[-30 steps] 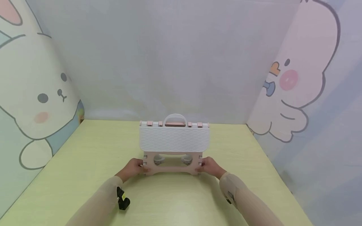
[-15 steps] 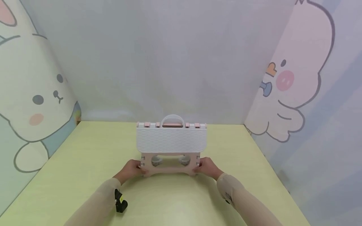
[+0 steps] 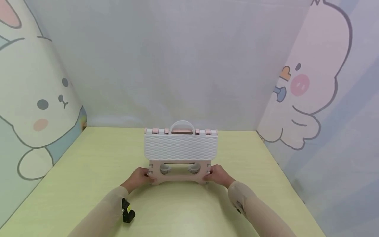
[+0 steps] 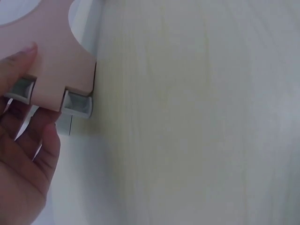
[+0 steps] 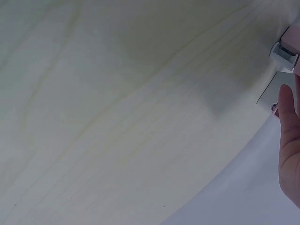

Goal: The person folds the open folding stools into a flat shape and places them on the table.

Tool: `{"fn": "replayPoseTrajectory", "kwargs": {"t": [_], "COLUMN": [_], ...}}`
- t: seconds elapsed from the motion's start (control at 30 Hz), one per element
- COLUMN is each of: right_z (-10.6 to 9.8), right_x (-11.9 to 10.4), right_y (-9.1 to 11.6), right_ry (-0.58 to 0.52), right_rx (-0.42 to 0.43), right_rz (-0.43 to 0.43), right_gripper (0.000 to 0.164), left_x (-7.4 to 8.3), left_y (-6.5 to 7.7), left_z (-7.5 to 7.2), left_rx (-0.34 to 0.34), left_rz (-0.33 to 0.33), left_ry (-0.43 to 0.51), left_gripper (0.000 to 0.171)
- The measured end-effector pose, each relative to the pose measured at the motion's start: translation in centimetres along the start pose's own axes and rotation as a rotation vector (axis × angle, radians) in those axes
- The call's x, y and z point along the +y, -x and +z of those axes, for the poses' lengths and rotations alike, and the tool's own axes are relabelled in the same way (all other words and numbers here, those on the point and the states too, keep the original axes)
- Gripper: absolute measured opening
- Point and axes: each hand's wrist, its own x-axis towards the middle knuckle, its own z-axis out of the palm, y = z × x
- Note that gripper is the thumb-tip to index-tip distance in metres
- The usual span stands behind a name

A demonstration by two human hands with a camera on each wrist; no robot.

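Observation:
A folding step stool [image 3: 180, 148] stands on the table, with a textured white top, a white arched handle [image 3: 182, 122] and a pink leg panel [image 3: 179, 178] facing me. My left hand [image 3: 138, 178] grips the left end of this panel. In the left wrist view, the left thumb [image 4: 21, 58] lies on the pink face while the fingers reach behind the edge. At the opposite end, my right hand [image 3: 219, 175] holds the panel with its thumb in front. Only part of the right hand [image 5: 290, 145] and a corner of the stool show in the right wrist view.
The pale yellow table [image 3: 183, 210] stretches around the stool. A grey curtain [image 3: 177, 65] hangs behind it, with a cartoon rabbit [image 3: 29, 79] on the left and a pink-cheeked figure [image 3: 319, 59] on the right. A black wrist-camera mount [image 3: 128, 211] sits on the left sleeve.
The head view shifts slightly sideways and back. Both hands keep their hold on the stool, which stays in about the same place on the table.

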Motion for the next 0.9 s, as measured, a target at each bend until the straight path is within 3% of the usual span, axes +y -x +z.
{"fn": "replayPoseTrajectory", "kwargs": {"t": [0.27,0.9], "right_z": [-0.26,-0.01], "right_x": [0.62,0.98], "right_y": [-0.43,-0.75], "right_ry": [-0.01,-0.027], "right_rx": [-0.024,-0.014], "right_rz": [0.013,0.032], "right_gripper": [0.012,0.013], "left_x": [0.04,-0.06], "left_y": [-0.15,-0.01], "left_z": [-0.06,-0.08], "left_rx": [-0.004,-0.032], "left_rz": [-0.031,0.029], "left_ry": [0.01,0.039], "left_gripper": [0.017,0.018]}}
